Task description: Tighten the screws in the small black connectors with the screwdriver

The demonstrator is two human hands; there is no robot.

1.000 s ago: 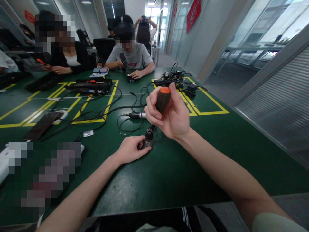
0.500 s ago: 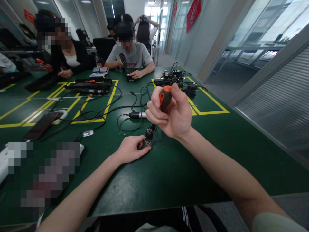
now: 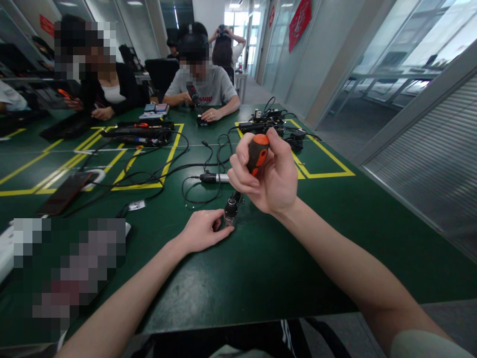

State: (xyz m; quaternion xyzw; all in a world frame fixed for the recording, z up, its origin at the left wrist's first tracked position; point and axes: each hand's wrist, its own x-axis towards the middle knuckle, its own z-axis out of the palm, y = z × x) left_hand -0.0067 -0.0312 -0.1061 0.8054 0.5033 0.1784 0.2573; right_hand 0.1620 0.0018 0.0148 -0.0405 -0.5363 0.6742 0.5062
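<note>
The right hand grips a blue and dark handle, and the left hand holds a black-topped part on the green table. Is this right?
Not quite: the head view shows the handle in the right hand as orange and dark, not blue. The left hand holds the black-topped part on the green table.

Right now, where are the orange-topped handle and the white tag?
Orange-topped handle (image 3: pixel 257 154): head view, on the middle of its side.
White tag (image 3: pixel 136 205): head view, on its middle.

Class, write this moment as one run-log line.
left hand: holding small black part on green table | right hand: gripping orange-topped tool handle
</note>
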